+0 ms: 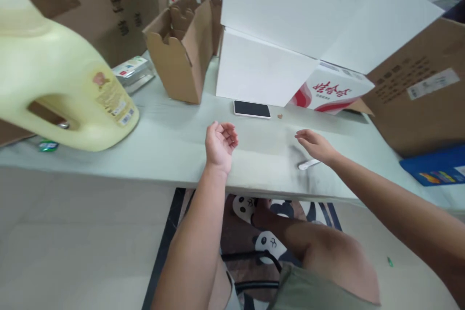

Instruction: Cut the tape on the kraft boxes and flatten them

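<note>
My left hand (220,145) rests on the pale table (174,135) near its front edge, palm turned up, fingers loosely curled and apart, with nothing in it. My right hand (315,146) hovers palm down to the right, fingers stretched out toward the left. A small white stick-like object (308,164) lies on the table just under the right wrist; the hand does not grip it. A phone (252,109) lies face up, screen dark, just beyond both hands. A tiny brown bit (279,116) lies beside the phone.
A big pale yellow jug (65,87) lies on its side at the left. An open brown cardboard box (181,53) stands behind. A large white box (261,70), a red-and-white carton (329,91), a brown carton (417,92) and a blue packet (434,165) crowd the right.
</note>
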Demonstrator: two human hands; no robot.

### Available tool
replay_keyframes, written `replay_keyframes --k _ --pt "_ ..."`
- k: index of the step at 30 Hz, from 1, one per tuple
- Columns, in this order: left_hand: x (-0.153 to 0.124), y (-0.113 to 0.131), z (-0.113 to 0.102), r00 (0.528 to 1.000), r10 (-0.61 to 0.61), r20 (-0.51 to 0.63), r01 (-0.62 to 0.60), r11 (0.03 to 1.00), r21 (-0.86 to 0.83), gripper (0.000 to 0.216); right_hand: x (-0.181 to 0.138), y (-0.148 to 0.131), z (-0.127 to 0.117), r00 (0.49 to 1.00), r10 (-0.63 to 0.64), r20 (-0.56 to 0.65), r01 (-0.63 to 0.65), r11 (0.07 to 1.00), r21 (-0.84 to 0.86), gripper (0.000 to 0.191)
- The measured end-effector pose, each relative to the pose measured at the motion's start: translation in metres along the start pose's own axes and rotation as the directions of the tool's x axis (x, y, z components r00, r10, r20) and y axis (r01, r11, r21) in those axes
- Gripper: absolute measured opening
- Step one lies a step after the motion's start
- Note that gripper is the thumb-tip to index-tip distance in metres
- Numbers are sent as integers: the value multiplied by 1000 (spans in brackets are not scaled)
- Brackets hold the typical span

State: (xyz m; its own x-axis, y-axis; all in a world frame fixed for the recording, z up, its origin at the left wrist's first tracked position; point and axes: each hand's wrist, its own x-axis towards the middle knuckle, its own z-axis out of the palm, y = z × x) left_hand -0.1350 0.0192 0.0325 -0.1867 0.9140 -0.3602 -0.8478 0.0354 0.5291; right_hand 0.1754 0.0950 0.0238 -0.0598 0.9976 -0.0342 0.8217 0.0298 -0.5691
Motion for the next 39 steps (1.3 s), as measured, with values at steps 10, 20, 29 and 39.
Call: replay_keyframes --k 10,20,29,39 --pt "3 27 -15 996 77 -40 -81 990 -115 39 67 -243 95 728 -685 10 684 726 -72 40" --pt "8 33 -26 982 181 -55 -184 982 -51 37 85 -365 113 793 -606 68 580 714 -392 34" --pt "2 55 -47 638 666 -387 -645 736 205 11 -38 -204 19 631 -733 -254 666 679 -309 15" --pt "-32 28 -27 819 542 188 -572 798 192 37 -137 -74 71 638 -376 -673 611 779 144 30"
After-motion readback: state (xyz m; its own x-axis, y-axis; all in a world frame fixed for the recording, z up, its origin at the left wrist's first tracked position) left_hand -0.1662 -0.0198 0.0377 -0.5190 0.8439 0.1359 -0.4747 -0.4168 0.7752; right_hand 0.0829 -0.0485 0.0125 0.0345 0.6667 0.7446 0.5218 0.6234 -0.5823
